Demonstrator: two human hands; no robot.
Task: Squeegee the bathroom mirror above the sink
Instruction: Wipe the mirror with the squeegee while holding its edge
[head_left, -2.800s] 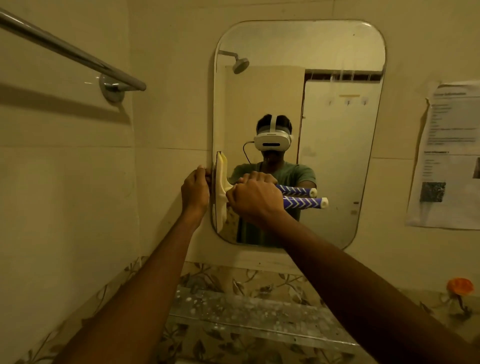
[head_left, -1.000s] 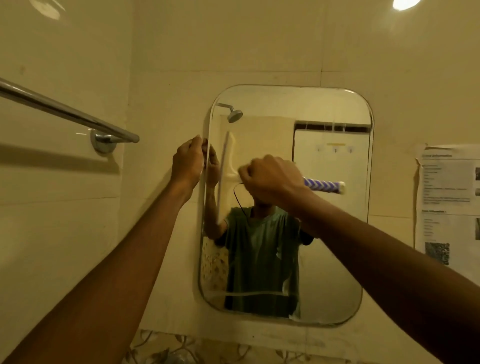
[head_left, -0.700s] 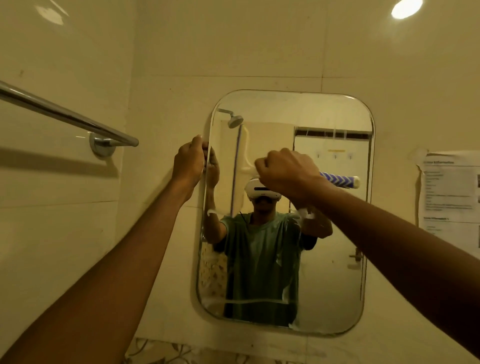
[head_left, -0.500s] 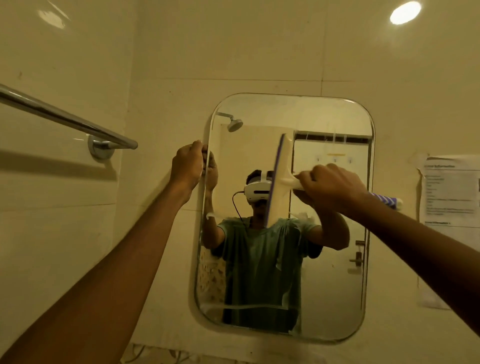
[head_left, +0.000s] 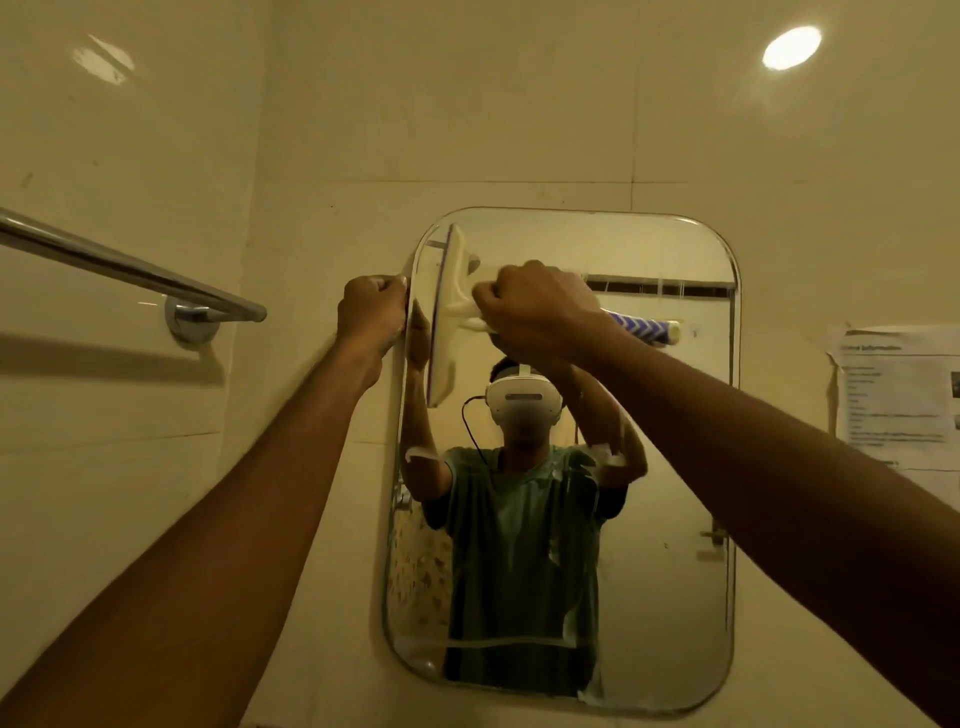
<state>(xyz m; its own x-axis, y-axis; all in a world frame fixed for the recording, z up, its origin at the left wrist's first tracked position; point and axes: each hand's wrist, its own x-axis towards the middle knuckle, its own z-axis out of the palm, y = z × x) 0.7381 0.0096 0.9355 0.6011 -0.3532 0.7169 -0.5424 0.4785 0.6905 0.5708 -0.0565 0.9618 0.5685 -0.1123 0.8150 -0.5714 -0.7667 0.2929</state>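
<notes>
- Fingers of the right hand (head_left: 540, 306) wrap the squeegee (head_left: 447, 317) handle; its pale blade stands upright just left of them, on the mirror (head_left: 649, 519).
- Fingers of the left hand (head_left: 371, 314) curl round the mirror's left edge, just beside the blade.

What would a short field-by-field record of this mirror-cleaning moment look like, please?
Tool: cream plastic squeegee with blue-patterned handle, blade upright against the glass, upper left
Right hand: grips the handle close to the head
Left hand: curled, appears to grip the left edge of the rounded rectangular wall mirror
Residue: white streak across the lower glass
Nearby: chrome towel rail to the left; paper notice to the right
</notes>
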